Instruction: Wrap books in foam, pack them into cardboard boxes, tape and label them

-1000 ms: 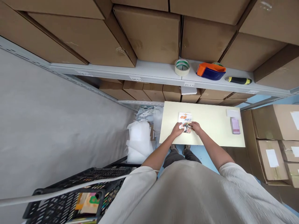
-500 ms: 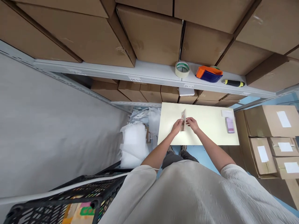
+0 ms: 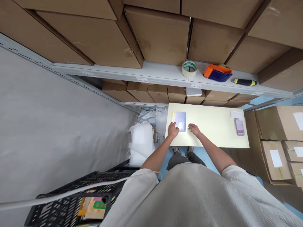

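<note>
Head view, looking down past a loose pale shirt (image 3: 189,198) at a steel shelf (image 3: 151,74) loaded with cardboard boxes (image 3: 157,36). A grey wall (image 3: 59,110) fills the left side, more stacked boxes (image 3: 274,145) stand at the right, and a black plastic crate (image 3: 49,211) holding printed packets (image 3: 93,205) sits low on the left. White foam sheets (image 3: 141,143) are heaped just left of a cream board (image 3: 213,126).

On the shelf sit a roll of packing tape (image 3: 189,69), an orange and blue tape dispenser (image 3: 217,73) and a yellow and black handled tool (image 3: 244,82), all out of reach of the hands. Near the board's right end lie a white paper slip (image 3: 236,114) and a small pink item (image 3: 240,127), too blurred to name.

Near the board's left end, a flat lilac card (image 3: 180,118) lies face up. So far, the card is down flat, with nothing visibly stacked on or fixed to it. The left hand (image 3: 173,130) rests palm down on its lower corner, not gripping it. The right hand (image 3: 195,130), empty and palm down on bare board just beside the card, stays apart from the left. Both forearms reach forward from the sleeves, elbows out.
</note>
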Tool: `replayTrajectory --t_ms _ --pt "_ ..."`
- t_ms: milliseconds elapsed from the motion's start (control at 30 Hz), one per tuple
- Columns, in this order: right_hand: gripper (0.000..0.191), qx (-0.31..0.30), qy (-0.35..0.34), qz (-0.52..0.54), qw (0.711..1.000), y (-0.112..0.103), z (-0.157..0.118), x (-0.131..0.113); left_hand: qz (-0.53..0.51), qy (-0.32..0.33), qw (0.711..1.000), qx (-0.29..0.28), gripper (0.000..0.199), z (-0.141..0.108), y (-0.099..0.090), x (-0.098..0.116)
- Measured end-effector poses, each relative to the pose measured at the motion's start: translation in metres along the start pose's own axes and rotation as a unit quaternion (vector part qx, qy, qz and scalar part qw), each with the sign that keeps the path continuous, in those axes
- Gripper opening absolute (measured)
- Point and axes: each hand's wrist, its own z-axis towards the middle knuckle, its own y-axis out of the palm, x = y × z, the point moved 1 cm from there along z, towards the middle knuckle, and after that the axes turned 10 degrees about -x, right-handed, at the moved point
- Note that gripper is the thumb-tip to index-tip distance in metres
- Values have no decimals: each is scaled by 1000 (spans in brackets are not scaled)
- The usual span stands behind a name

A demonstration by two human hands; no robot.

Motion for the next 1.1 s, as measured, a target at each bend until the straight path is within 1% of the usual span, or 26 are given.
replayTrajectory --t_ms 67,167,233,333,433,500,567,633,667,700,733,800,867,933,1000,1067,1100 --pt "44 -2 -6 10 1000 4 3 1 14 5 1000 -1 64 -1 2 -2" --pt "48 17 -12 18 1000 4 6 2 -6 37 999 -17 71 1 7 -3" --pt "49 47 -13 20 999 -2 5 4 -38 49 997 -38 75 4 12 -3" --pt "48 97 11 38 994 -20 -1 7 -99 50 990 -81 76 11 24 2" --pt "40 126 43 57 989 -44 -12 10 -159 75 976 -131 74 17 44 18" --pt "34 144 39 41 988 -58 -19 10 -183 92 965 -164 70 18 58 33" --pt "32 178 12 -6 984 -67 -26 4 -194 104 958 -185 63 17 70 49" --pt "34 216 -36 -55 974 -69 -30 -4 -211 118 953 -181 54 16 76 64" --pt "36 221 -67 -66 971 -66 -31 -9 -227 122 951 -170 49 15 76 69" --pt "40 208 -98 -66 971 -62 -31 -14 -247 121 949 -156 47 15 73 72" --pt "43 179 -124 -59 974 -56 -31 -18 -272 114 945 -140 47 15 68 74" --pt "49 97 -155 -49 982 -40 -30 -23 -314 92 939 -104 52 15 52 70" --pt "46 41 -154 -77 984 -25 -29 -24 -317 73 944 -59 55 14 31 59" --pt "36 21 -141 -153 978 -14 -29 -20 -252 60 966 -13 50 11 11 45" --pt "36 -3 -127 -256 958 -7 -30 -15 -159 48 986 8 47 4 -3 32" --pt "42 -35 -114 -355 927 -3 -33 -9 -64 63 996 -2 51 -5 -7 22" --pt "45 -48 -108 -395 911 -2 -35 -7 -19 83 996 -19 53 -10 -6 18"
